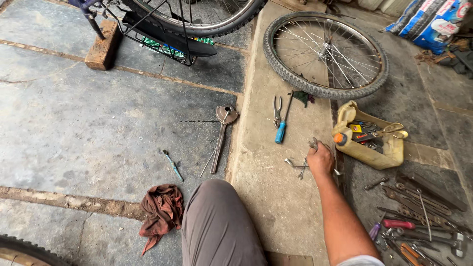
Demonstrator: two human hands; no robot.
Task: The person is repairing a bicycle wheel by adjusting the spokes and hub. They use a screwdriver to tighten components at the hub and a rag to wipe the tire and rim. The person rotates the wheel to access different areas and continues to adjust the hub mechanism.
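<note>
My right hand (320, 160) reaches out over the concrete slab (276, 192), its fingers closed around a small metal tool (313, 143) whose end sticks up above the fist. Small metal spanners (295, 165) lie on the slab just left of the hand. My left hand is out of view. A blue-handled screwdriver (283, 125) and a pair of pliers (277, 111) lie farther up the slab. A loose bicycle wheel (326, 53) lies flat beyond them. My knee in grey trousers (217, 221) is at the bottom centre.
A cut yellow jerrycan (389, 155) holding tools sits right of the hand. Several tools (419, 221) are spread at the lower right. A large wrench (221, 135), a small screwdriver (173, 165) and a brown rag (160, 212) lie on the floor at left. A bicycle's rear wheel (197, 17) stands at top.
</note>
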